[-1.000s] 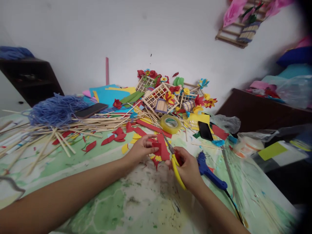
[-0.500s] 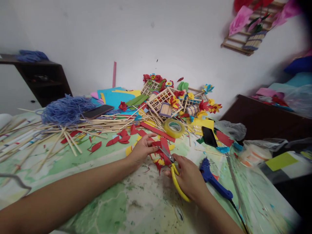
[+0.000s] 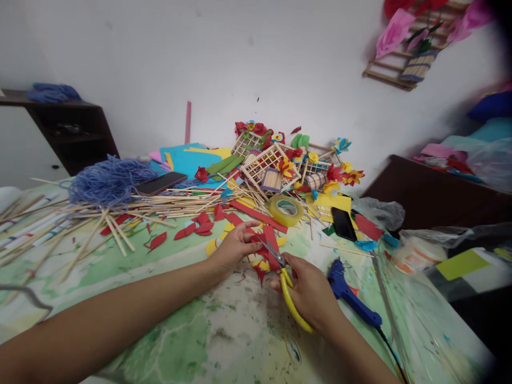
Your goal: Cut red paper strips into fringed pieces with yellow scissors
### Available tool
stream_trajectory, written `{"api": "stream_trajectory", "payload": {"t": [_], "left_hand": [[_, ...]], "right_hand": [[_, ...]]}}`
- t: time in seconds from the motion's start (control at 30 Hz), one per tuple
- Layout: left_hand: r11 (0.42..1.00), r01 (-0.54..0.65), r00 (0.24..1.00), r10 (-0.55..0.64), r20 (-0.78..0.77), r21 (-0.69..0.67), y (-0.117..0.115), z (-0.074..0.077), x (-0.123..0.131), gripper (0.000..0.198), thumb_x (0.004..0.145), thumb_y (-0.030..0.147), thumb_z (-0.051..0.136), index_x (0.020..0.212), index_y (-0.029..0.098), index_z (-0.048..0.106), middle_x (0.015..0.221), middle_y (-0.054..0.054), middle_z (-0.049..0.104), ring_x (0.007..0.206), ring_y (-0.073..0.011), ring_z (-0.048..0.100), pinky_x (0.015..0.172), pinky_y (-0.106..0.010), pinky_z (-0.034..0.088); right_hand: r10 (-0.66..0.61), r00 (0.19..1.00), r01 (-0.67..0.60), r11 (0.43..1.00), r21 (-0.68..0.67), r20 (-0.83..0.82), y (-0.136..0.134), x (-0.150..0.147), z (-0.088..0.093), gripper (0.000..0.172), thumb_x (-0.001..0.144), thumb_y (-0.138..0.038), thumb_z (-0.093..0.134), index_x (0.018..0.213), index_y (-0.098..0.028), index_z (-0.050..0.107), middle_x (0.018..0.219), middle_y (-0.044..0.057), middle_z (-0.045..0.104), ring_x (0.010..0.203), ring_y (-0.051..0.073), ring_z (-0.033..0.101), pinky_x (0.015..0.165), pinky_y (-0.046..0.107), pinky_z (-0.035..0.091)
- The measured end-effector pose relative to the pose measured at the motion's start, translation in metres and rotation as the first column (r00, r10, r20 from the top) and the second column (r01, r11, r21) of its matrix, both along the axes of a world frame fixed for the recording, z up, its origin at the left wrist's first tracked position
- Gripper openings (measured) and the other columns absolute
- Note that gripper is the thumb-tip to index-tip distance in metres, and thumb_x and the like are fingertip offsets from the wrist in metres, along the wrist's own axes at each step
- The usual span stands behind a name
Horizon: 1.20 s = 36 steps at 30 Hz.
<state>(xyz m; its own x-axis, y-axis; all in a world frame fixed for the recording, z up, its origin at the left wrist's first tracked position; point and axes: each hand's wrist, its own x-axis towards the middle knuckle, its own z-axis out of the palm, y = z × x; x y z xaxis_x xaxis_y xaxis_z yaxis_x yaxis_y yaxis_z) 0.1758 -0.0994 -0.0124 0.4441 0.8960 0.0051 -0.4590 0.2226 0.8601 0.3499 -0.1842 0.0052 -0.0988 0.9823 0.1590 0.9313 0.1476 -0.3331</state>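
1. Left hand (image 3: 237,249): thumb and fingers pinched together on a small red paper piece (image 3: 256,233), which sits at the fingertips, partly hidden by them.
2. Right hand (image 3: 310,290): closed around the yellow handles of the scissors (image 3: 295,305); the blades point away from the grip, up and left, tips beside the left thumb. Whether the blades touch the paper cannot be told.
3. Red paper strip (image 3: 270,234): on the table (image 3: 180,341), behind the blades, between the two hands.
4. Yellow scraps (image 3: 262,264): just below the left fingertips, mixed with red bits.
5. Tape roll (image 3: 286,211): clear yellow, lying flat beyond both hands.
6. Glue gun (image 3: 354,298): blue, just right of the right hand, cord trailing toward the near edge.
7. Black phone (image 3: 343,224): beyond the glue gun, to the right hand's far right.
8. Red petals (image 3: 203,224): loose group, left of and beyond the left hand.
9. Wooden sticks (image 3: 180,207): heaped beyond the petals, next to blue yarn (image 3: 110,182).
10. Lattice frames (image 3: 260,165): with paper flowers, farthest out, beyond the tape roll.
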Motion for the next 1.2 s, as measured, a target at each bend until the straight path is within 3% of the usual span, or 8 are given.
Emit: {"api": "stream_trajectory", "payload": {"t": [0.3,0.5,1.03,1.2], "left_hand": [[1.000,-0.006,1.000,0.006,0.005,-0.029,0.001,0.004,0.000,0.064,0.056,0.012,0.076,0.112,0.016,0.045,0.078,-0.003,0.067,0.071,-0.0143,0.064,0.069,-0.026,0.047],[0.999,-0.044,0.998,0.044,-0.032,0.007,0.005,0.002,-0.002,0.063,0.056,0.015,0.077,0.112,0.017,0.048,0.071,0.001,0.064,0.066,-0.0121,0.062,0.066,-0.023,0.045],[0.995,-0.084,0.993,0.088,-0.079,0.051,0.011,-0.003,-0.004,0.060,0.058,0.015,0.076,0.112,0.019,0.049,0.067,0.006,0.056,0.063,-0.0086,0.058,0.063,-0.020,0.042],[0.992,-0.120,0.991,0.123,-0.061,0.047,0.014,-0.002,-0.005,0.057,0.059,0.018,0.076,0.110,0.019,0.050,0.072,0.003,0.060,0.068,-0.0093,0.059,0.066,-0.020,0.042]], "right_hand": [[0.015,1.000,-0.015,1.000,0.002,0.003,-0.003,-0.002,0.005,0.031,0.077,-0.038,0.051,0.104,-0.024,0.057,0.075,0.002,0.063,0.064,0.016,0.053,0.054,0.023,0.028],[-0.029,0.999,0.029,0.999,-0.019,0.032,-0.004,0.000,0.003,0.033,0.078,-0.043,0.050,0.104,-0.023,0.057,0.069,0.002,0.062,0.057,0.015,0.051,0.052,0.023,0.025],[-0.011,1.000,0.011,0.999,-0.048,0.013,-0.001,0.001,-0.001,0.022,0.081,-0.041,0.044,0.087,-0.023,0.055,0.061,0.000,0.057,0.054,0.014,0.047,0.052,0.022,0.024],[-0.023,0.999,0.024,0.998,-0.055,0.023,-0.001,0.000,0.000,0.022,0.081,-0.040,0.045,0.085,-0.023,0.057,0.061,0.000,0.058,0.055,0.014,0.049,0.051,0.022,0.025]]}}
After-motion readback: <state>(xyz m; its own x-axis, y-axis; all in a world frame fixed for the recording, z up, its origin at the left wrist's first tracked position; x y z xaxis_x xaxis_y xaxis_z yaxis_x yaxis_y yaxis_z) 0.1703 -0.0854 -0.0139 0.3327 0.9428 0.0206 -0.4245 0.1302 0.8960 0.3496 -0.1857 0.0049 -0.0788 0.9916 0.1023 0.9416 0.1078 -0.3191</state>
